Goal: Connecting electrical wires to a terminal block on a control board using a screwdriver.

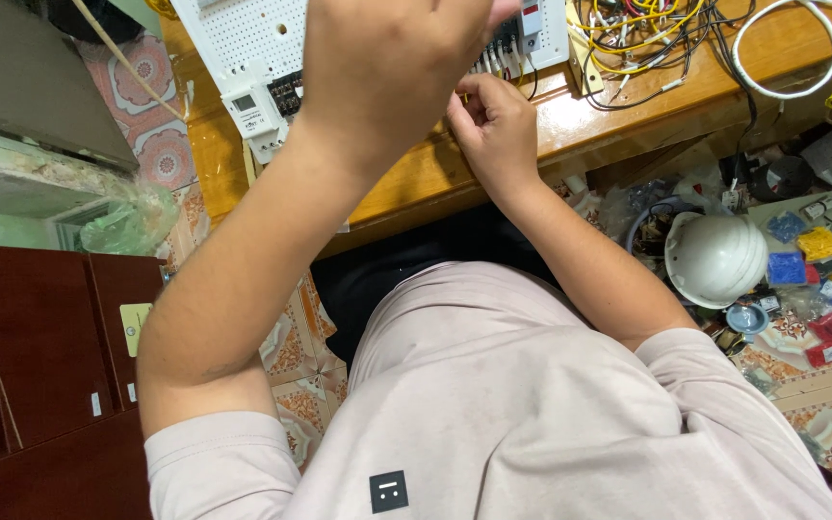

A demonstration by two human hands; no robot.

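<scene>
My left hand (387,67) is raised close to the camera, back toward me, and covers much of the white perforated panel (243,34) on the wooden bench (570,120). What its fingers hold is hidden. My right hand (493,125) rests at the bench's near edge, fingers pinched on something small and thin, likely a wire end, just below the row of breakers (512,39) on the panel. A white meter module (250,108) sits at the panel's lower left.
A tangle of yellow, black and white wires (657,39) lies on the bench to the right. On the tiled floor at the right lie a white hard hat (716,258) and several small coloured parts bags (806,255). A dark red cabinet (40,366) stands at the left.
</scene>
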